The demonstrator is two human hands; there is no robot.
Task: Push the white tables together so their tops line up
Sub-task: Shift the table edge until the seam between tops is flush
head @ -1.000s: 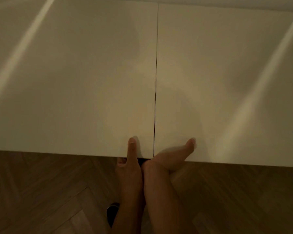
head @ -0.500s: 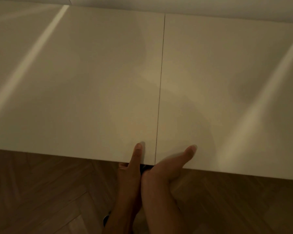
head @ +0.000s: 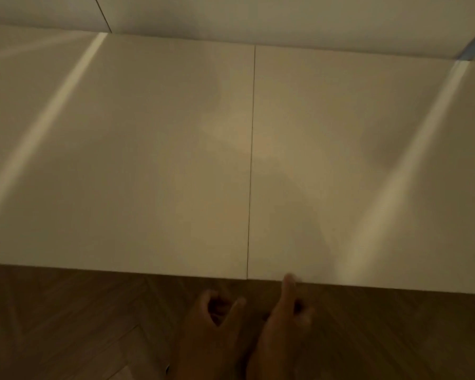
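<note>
Both hands have come off the tabletops since half a second ago and now sit below the near edge. From the head cam: the left hand (head: 217, 319) is at about 6 o'clock, fingers loosely curled, holding nothing. The right hand (head: 283, 322) is just beside it, one finger poking up to touch the near edge of the right white table (head: 368, 160), other fingers curled, nothing gripped. The left white table (head: 121, 160) butts against it, only a thin seam (head: 250, 174) running toward 12 o'clock. Herringbone wood floor (head: 66, 325) below.
</note>
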